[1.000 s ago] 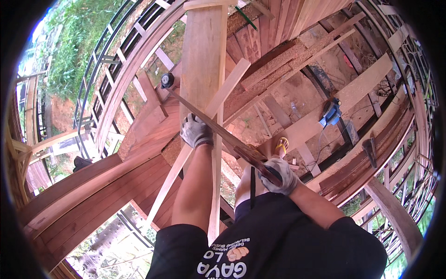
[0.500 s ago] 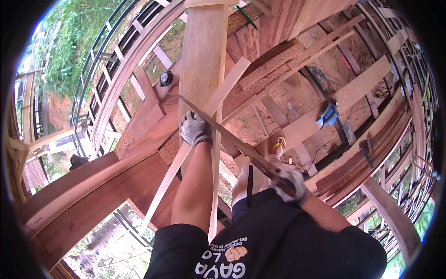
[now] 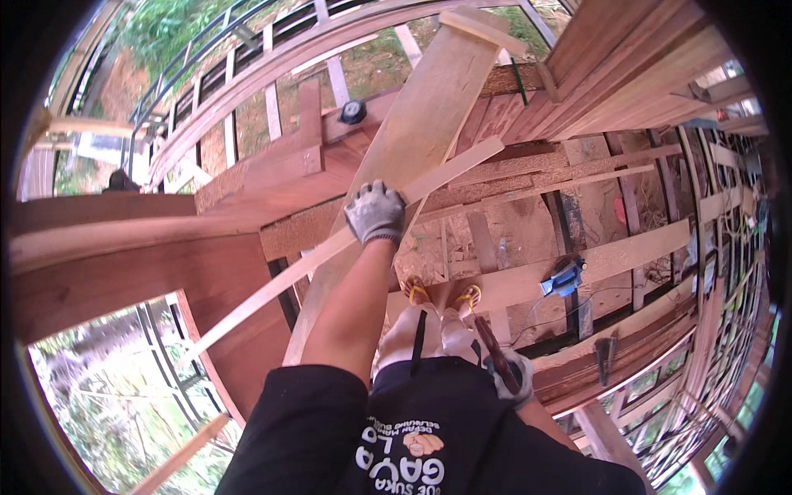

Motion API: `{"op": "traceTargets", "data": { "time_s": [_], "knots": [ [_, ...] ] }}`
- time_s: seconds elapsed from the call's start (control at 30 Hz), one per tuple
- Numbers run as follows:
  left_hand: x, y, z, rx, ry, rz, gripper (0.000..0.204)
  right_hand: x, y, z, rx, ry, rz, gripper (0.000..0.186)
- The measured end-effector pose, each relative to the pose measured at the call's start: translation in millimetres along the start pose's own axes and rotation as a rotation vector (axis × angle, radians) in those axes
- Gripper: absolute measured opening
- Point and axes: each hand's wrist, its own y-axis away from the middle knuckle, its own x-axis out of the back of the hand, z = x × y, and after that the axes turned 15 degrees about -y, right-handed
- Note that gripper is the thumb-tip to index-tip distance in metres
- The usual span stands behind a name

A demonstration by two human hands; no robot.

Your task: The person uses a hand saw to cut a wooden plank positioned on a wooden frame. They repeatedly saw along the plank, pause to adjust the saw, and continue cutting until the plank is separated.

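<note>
My left hand point(image 3: 375, 212), in a grey glove, has its fingers wrapped over a thin pale wooden strip point(image 3: 289, 280). The strip lies slantwise across a wide wooden board point(image 3: 421, 111), which runs from near my body to the far top. Low at my right thigh, my gloved right hand point(image 3: 513, 378) is closed on the brown handle of a handsaw point(image 3: 493, 351). The saw points away from me, its blade hardly visible at this angle, and it is apart from the strip.
A blue power tool point(image 3: 563, 278) with a cord rests on a plank to the right. My sandalled feet point(image 3: 466, 299) stand among open floor joists. A black round object point(image 3: 353, 111) sits beyond the board. A dark tool point(image 3: 605, 359) lies on the beam at right.
The handsaw has dropped away from the strip toward my right thigh. My view has turned, so the board now slants rightward. The left hand still holds the strip.
</note>
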Motion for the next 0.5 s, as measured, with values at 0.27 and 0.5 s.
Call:
{"op": "traceTargets", "data": {
  "time_s": [0.27, 0.5],
  "knots": [
    [9.8, -3.0, 0.8, 0.003, 0.040, -0.043, 0.029, -28.4, -64.0, 19.1, 0.383, 0.106, 0.082, 0.018],
    [14.0, -2.7, -0.3, 0.010, 0.056, -0.088, 0.030, -25.1, -50.0, 19.7, 0.225, 0.080, 0.080, 0.012]
  ]
}}
